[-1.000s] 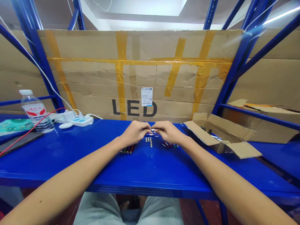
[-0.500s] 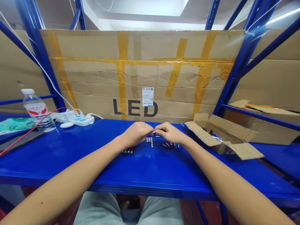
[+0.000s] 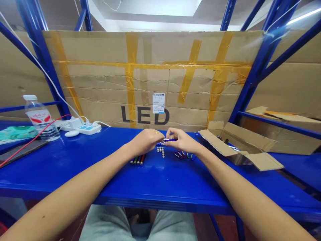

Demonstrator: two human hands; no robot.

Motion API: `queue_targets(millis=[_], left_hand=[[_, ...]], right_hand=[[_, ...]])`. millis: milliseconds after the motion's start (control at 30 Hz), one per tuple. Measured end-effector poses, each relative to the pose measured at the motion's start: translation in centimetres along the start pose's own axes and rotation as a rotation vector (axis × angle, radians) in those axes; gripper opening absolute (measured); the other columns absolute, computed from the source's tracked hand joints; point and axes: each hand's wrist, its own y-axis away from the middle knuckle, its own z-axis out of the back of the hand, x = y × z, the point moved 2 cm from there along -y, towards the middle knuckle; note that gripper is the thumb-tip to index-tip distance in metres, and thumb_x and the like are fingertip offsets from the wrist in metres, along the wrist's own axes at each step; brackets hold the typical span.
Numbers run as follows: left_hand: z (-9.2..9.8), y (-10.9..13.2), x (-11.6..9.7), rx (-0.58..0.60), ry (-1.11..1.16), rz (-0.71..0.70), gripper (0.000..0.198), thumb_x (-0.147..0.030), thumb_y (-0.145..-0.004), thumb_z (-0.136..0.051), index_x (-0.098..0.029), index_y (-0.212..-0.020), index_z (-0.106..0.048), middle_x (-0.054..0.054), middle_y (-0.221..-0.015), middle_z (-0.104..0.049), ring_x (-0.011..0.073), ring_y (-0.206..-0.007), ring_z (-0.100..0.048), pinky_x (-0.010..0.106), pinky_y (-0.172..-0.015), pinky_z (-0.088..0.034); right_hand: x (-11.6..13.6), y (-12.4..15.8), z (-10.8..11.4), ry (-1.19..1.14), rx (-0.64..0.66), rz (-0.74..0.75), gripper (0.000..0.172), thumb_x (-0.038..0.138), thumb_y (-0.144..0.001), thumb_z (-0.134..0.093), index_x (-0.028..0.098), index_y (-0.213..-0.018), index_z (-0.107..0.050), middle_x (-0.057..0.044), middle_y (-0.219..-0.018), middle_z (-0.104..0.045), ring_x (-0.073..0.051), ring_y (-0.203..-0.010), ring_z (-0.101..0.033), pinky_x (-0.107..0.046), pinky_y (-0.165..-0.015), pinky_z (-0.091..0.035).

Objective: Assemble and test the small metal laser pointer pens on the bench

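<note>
My right hand [image 3: 180, 140] pinches a slim blue tube [image 3: 170, 140] with a silvery end, lying roughly level between finger and thumb. Close against the tube's left end are the closed fingertips of my left hand [image 3: 146, 140]; what they grip is hidden. Beneath the hands, more blue-and-silver tubes [image 3: 161, 144] partly show on the table. Just nearer to me are several small silver button cells [image 3: 161, 150] in short rows. Several dark, coloured tubes [image 3: 137, 160] lie side by side below my left wrist. Coloured carabiners [image 3: 183, 155] are bunched beneath my right wrist.
An open cardboard box [image 3: 240, 147] with small items inside stands on the blue table [image 3: 160, 184] at right. At left are a water bottle [image 3: 41, 117], a power strip [image 3: 86, 129] and a red cable [image 3: 47, 126]. A large cardboard sheet [image 3: 107, 87] closes off the back.
My right hand has lifted and opened its grip slightly, so the blue tube now shows between the hands. My left hand has barely moved.
</note>
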Motion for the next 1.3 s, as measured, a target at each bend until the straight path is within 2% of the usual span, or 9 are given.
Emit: queue_targets(millis=[100, 167, 367, 500, 700, 833, 1033, 1300], left_hand=[[0.0, 0.0, 0.1, -0.013, 0.018, 0.01, 0.02, -0.013, -0.092, -0.043, -0.015, -0.085, -0.062, 0.006, -0.076, -0.069, 0.0152, -0.07, -0.064, 0.025, -0.066, -0.046], [-0.1, 0.0, 0.1, -0.019, 0.022, 0.016, 0.021, -0.013, -0.093, -0.043, -0.015, -0.085, -0.062, 0.005, -0.076, -0.069, 0.0146, -0.069, -0.064, 0.025, -0.066, -0.046], [-0.2, 0.0, -0.2, -0.013, 0.043, 0.005, 0.025, -0.012, -0.094, -0.04, -0.015, -0.085, -0.063, 0.005, -0.077, -0.069, 0.0143, -0.072, -0.065, 0.025, -0.068, -0.048], [-0.5, 0.1, -0.3, -0.008, 0.031, -0.003, 0.025, -0.012, -0.093, -0.041, -0.015, -0.084, -0.063, 0.006, -0.078, -0.07, 0.0151, -0.074, -0.066, 0.025, -0.068, -0.048], [-0.9, 0.2, -0.2, -0.001, 0.028, -0.003, 0.024, -0.012, -0.092, -0.042, -0.015, -0.084, -0.063, 0.006, -0.079, -0.07, 0.0149, -0.073, -0.065, 0.025, -0.066, -0.048], [-1.0, 0.1, -0.2, -0.004, 0.004, -0.003, 0.024, -0.011, -0.093, -0.04, -0.014, -0.084, -0.063, 0.006, -0.078, -0.069, 0.0157, -0.072, -0.065, 0.026, -0.065, -0.047], [-1.3, 0.1, -0.2, 0.014, -0.021, 0.038, 0.023, -0.012, -0.092, -0.04, -0.014, -0.087, -0.062, 0.006, -0.076, -0.067, 0.0165, -0.072, -0.064, 0.027, -0.066, -0.047], [-1.5, 0.2, -0.2, 0.016, -0.006, 0.034, 0.021, -0.011, -0.092, -0.041, -0.015, -0.088, -0.061, 0.006, -0.079, -0.068, 0.0157, -0.071, -0.064, 0.026, -0.064, -0.046]], right_hand=[[0.0, -0.1, -0.1, -0.01, -0.037, 0.038, 0.024, 0.028, -0.072, -0.069, 0.018, -0.078, -0.048, 0.003, -0.067, -0.056, -0.011, -0.062, -0.049, -0.024, -0.058, -0.037], [0.1, 0.0, -0.1, -0.016, -0.04, 0.041, 0.023, 0.03, -0.074, -0.069, 0.017, -0.077, -0.05, 0.002, -0.068, -0.056, -0.011, -0.063, -0.05, -0.025, -0.058, -0.037], [0.3, 0.3, 0.2, -0.005, 0.018, 0.019, 0.023, 0.035, -0.08, -0.064, 0.017, -0.075, -0.052, 0.004, -0.057, -0.052, -0.008, -0.049, -0.044, -0.022, -0.047, -0.035], [0.1, 0.3, 0.3, -0.013, 0.08, -0.058, 0.024, 0.037, -0.083, -0.061, 0.018, -0.073, -0.05, 0.005, -0.052, -0.052, -0.006, -0.039, -0.04, -0.02, -0.039, -0.033], [-0.7, 0.4, 0.3, -0.074, 0.145, -0.112, 0.023, 0.038, -0.086, -0.057, 0.02, -0.076, -0.047, 0.006, -0.054, -0.052, -0.008, -0.032, -0.046, -0.02, -0.03, -0.031], [-1.1, 0.3, 0.3, -0.091, 0.138, -0.115, 0.024, 0.04, -0.087, -0.057, 0.02, -0.078, -0.046, 0.007, -0.054, -0.052, -0.009, -0.032, -0.049, -0.019, -0.029, -0.034], [-0.9, 0.2, 0.4, -0.109, 0.116, -0.14, 0.026, 0.04, -0.085, -0.059, 0.02, -0.075, -0.046, 0.007, -0.051, -0.051, -0.008, -0.03, -0.046, -0.02, -0.029, -0.036], [-1.2, 0.1, 0.3, -0.093, 0.141, -0.149, 0.026, 0.041, -0.086, -0.056, 0.02, -0.074, -0.045, 0.008, -0.048, -0.049, -0.008, -0.029, -0.044, -0.02, -0.029, -0.033]])
